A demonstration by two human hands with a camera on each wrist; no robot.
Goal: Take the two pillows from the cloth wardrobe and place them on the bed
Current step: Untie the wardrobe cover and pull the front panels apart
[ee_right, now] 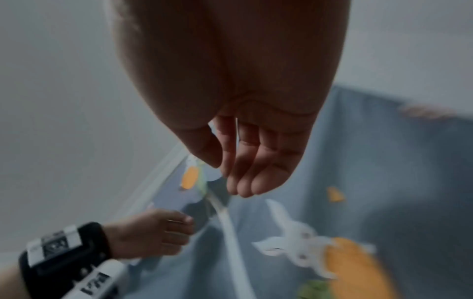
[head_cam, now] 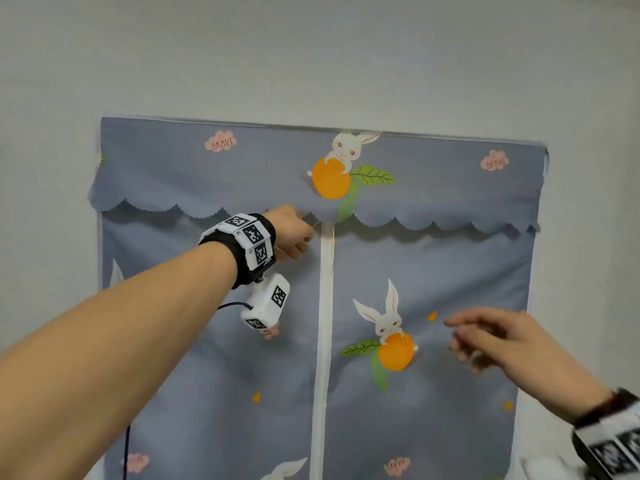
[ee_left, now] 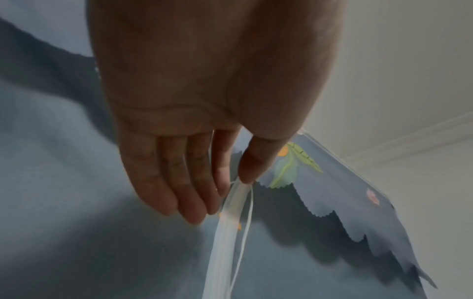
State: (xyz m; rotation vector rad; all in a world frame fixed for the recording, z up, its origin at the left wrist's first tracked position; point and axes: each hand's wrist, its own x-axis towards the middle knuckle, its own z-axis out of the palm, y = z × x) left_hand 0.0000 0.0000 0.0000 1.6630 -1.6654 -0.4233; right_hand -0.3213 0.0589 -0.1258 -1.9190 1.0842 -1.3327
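Observation:
The cloth wardrobe (head_cam: 433, 271) stands against the wall, its grey-blue front printed with rabbits and oranges and closed by a white zipper (head_cam: 325, 306) down the middle. My left hand (head_cam: 294, 233) is at the top of the zipper, just under the scalloped flap. In the left wrist view, thumb and forefinger of the left hand (ee_left: 234, 182) pinch the zipper's thin white pull cord (ee_left: 247, 222). My right hand (head_cam: 485, 337) hovers before the right panel, fingers relaxed and holding nothing; the right wrist view shows the right hand (ee_right: 240, 178) likewise. No pillows are visible.
A pale wall (head_cam: 311, 46) surrounds the wardrobe above and at both sides. A scalloped flap (head_cam: 415, 209) hangs across the wardrobe's top. Something white (head_cam: 540, 465) shows at the bottom right corner, too blurred to identify.

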